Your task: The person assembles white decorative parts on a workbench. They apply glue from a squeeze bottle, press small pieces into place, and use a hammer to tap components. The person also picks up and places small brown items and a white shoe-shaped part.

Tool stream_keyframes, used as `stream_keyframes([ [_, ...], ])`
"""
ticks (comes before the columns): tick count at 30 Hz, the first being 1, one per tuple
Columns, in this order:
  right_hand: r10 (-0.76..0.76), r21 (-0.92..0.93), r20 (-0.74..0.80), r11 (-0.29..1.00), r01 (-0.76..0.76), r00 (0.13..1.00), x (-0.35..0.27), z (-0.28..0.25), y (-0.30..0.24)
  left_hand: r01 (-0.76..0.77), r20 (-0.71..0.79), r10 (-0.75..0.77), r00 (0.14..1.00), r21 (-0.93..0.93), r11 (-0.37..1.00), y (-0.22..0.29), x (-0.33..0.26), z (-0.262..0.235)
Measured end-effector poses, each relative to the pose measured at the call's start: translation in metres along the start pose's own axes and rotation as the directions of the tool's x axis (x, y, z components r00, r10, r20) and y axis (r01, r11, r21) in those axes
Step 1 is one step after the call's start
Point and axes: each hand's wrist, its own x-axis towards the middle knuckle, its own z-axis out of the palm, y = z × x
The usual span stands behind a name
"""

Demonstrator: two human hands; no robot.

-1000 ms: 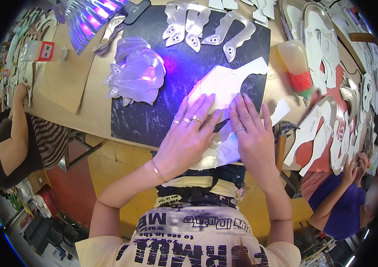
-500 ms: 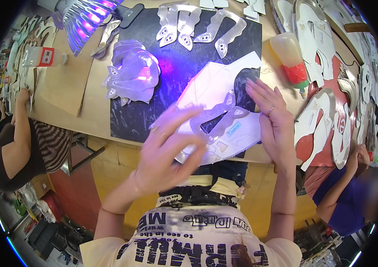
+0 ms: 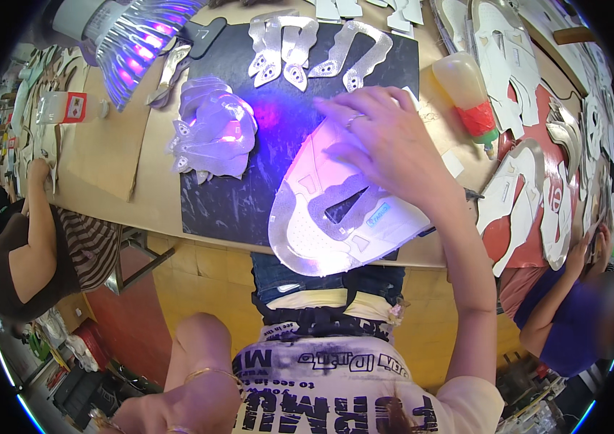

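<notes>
A white shoe upper [image 3: 299,220] with grey glittery overlays lies on the black marbled mat [image 3: 216,210], its rounded toe overhanging the table's near edge. Across its far part rests my right hand [image 3: 390,141], fingers stretched out and pointing left, hiding that part of the upper. My left hand [image 3: 187,409] is drawn back low beside my body, away from the table; its fingers run to the lower edge and are hard to make out. A fanned stack of grey glittery pieces [image 3: 220,130] sits left of the upper. Several silver U-shaped pieces [image 3: 284,49] lie along the mat's far edge.
A lamp [image 3: 133,47] glows purple over the far left. At right are a glue bottle [image 3: 466,94] with red tape and more white uppers [image 3: 513,184] on a red surface. A clear bottle [image 3: 61,107] lies at left. Co-workers sit on both sides.
My left hand has pulled back from the upper to the lower left. My right hand has moved left over the upper, which has shifted slightly toward me.
</notes>
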Motion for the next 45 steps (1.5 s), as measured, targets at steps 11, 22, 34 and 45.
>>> stream_keyframes([
  [11, -0.085, 0.021, 0.178, 0.996, 0.083, 0.980, 0.025, -0.026, -0.012, -0.068, 0.067, 0.067, 0.996, 0.021, 0.997, 0.009, 0.001, 0.002],
  [22, 0.775, 0.950, -0.211, 0.307, -0.063, 0.596, -0.030, -0.096, -0.082, -0.058, 0.067, 0.057, 0.996, 0.017, 0.998, 0.021, 0.003, 0.007],
  [34, 0.672, 0.236, -0.254, 0.740, -0.629, 0.695, -0.109, -0.010, -0.043, 0.198, -0.021, -0.587, 0.809, 0.951, 0.239, 0.022, -0.028, -0.047],
  [45, 0.839, -0.053, -0.187, 0.511, -0.858, 0.511, -0.156, -0.034, -0.052, -0.059, -0.039, -0.751, 0.659, 0.993, -0.104, -0.095, -0.051, -0.128],
])
